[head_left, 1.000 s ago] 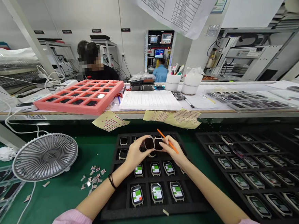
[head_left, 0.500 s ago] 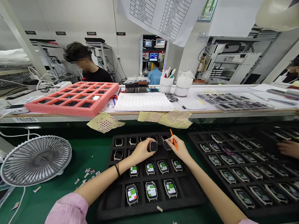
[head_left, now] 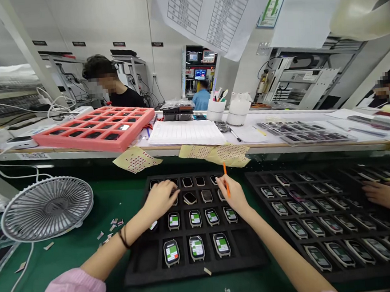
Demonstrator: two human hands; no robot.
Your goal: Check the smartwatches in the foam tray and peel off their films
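Observation:
A black foam tray (head_left: pixel 146 265) lies in front of me on the green mat, with several smartwatch bodies in its pockets. Those in the near rows show green-and-white screens (head_left: pixel 195 218); those in the far rows are dark (head_left: pixel 187 182). My left hand (head_left: pixel 161 198) reaches over the tray's left side, fingers curled down onto a dark watch body in the second row. My right hand (head_left: pixel 232 195) rests at the tray's right side, gripping an orange pen (head_left: pixel 226 184) that points upward, with fingertips beside a dark watch body (head_left: pixel 206 195).
A second, larger black tray (head_left: pixel 321 226) of watch bodies lies to the right, with another person's hand (head_left: pixel 382 194) on it. A grey fan (head_left: pixel 47 208) and paper scraps (head_left: pixel 115 225) sit to the left. On the raised shelf behind are a pink tray (head_left: pixel 96 146) and papers (head_left: pixel 187 133).
Both hands have set down the dark watch bodies they held up. The left hand moved left onto the tray's second row; the right stayed at the right side.

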